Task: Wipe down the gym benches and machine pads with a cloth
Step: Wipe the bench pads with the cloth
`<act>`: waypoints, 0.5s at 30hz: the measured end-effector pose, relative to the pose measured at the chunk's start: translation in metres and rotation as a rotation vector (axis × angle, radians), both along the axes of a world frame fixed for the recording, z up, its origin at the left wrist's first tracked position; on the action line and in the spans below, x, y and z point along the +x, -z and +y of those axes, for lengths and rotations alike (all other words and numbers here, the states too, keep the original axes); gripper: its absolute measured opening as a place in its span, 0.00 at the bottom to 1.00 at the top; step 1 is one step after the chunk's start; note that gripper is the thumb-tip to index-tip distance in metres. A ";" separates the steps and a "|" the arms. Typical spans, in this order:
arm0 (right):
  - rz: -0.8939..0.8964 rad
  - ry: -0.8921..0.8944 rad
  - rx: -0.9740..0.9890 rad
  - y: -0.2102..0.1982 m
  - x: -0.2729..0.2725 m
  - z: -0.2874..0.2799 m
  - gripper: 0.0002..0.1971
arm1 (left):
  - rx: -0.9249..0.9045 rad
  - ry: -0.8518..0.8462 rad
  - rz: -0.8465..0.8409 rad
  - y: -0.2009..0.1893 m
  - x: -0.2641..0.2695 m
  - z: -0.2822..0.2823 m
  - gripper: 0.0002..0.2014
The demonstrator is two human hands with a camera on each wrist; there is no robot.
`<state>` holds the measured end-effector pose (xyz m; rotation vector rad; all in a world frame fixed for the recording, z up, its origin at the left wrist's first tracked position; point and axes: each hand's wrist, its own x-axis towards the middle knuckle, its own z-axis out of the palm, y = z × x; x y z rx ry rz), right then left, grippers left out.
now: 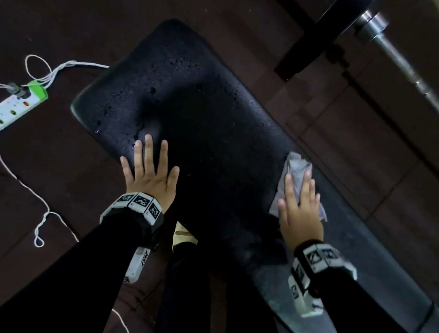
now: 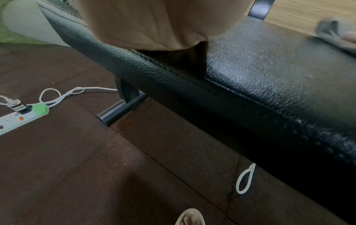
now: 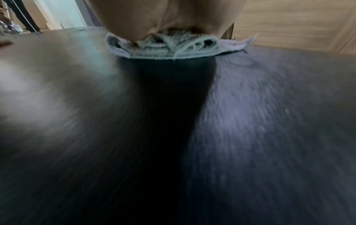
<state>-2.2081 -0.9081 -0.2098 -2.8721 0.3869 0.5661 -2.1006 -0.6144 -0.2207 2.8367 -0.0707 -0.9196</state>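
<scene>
A black textured bench pad runs diagonally across the head view, with water droplets on its far left part. My left hand lies flat on the pad's near left edge, fingers spread and straight. My right hand presses a crumpled grey cloth flat against the pad's right edge. In the right wrist view the cloth bunches under my palm on the blurred pad. In the left wrist view the pad's stitched side shows below my palm, and the cloth lies far right.
A white and green power strip with white cables lies on the dark floor to the left. A barbell and black frame post stand at the upper right. The bench's foot bar rests on floor tiles. My shoe is below the pad.
</scene>
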 end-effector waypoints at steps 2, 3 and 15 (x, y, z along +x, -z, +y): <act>0.011 0.023 0.029 -0.004 -0.017 0.025 0.29 | 0.007 0.005 0.022 -0.003 0.002 -0.002 0.29; 0.022 0.021 0.059 -0.005 -0.020 0.040 0.29 | 0.013 0.007 0.032 -0.004 0.002 -0.002 0.29; 0.029 -0.217 0.038 0.012 0.082 0.042 0.29 | 0.022 0.005 0.030 -0.009 0.002 -0.004 0.30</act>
